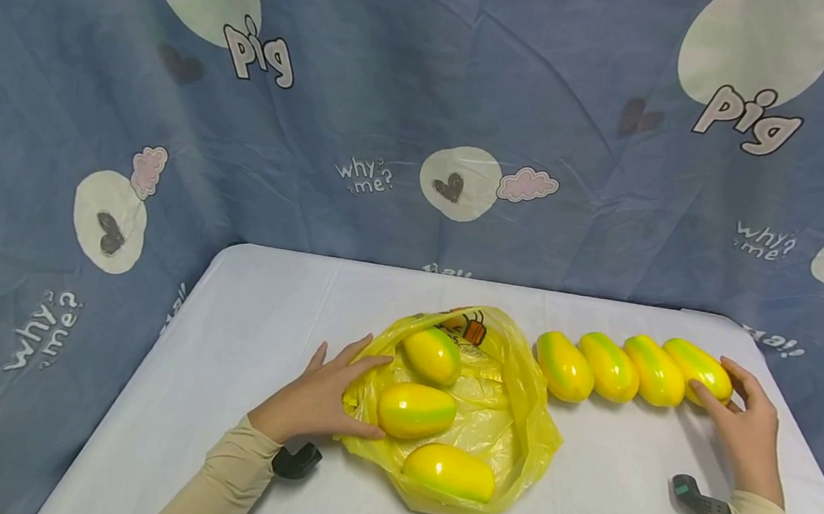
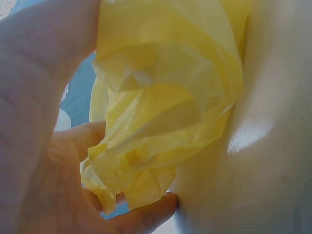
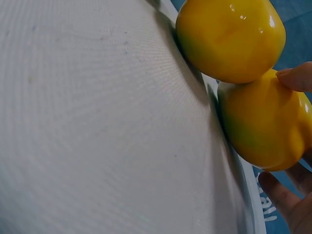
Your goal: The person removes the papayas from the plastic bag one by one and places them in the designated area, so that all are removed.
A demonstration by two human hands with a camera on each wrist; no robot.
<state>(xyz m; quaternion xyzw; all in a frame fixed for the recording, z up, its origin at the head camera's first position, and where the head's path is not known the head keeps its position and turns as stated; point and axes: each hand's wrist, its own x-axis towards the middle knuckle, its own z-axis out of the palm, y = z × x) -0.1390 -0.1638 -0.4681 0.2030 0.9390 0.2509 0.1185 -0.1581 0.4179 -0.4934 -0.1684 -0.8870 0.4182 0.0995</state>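
A yellow plastic bag (image 1: 517, 402) lies with its mouth spread wide. Inside are three glossy yellow-green mango-like fruits, among them the middle one (image 1: 417, 411). My left hand (image 1: 317, 398) rests against the bag's left side, fingers and thumb extended and apart; the left wrist view shows the crumpled bag (image 2: 161, 107) between them. At the right end of a row of similar fruits, my right hand (image 1: 751, 422) holds the last mango-like fruit (image 1: 697, 369) between thumb and fingers. That fruit (image 3: 263, 122) touches its neighbour (image 3: 231, 39) in the right wrist view.
The other row fruits, such as the leftmost one (image 1: 564, 367), stand side by side just right of the bag. All lie on a white-covered table (image 1: 605, 495). A blue printed cloth (image 1: 368, 102) hangs behind the table. Black wrist cameras sit at both wrists.
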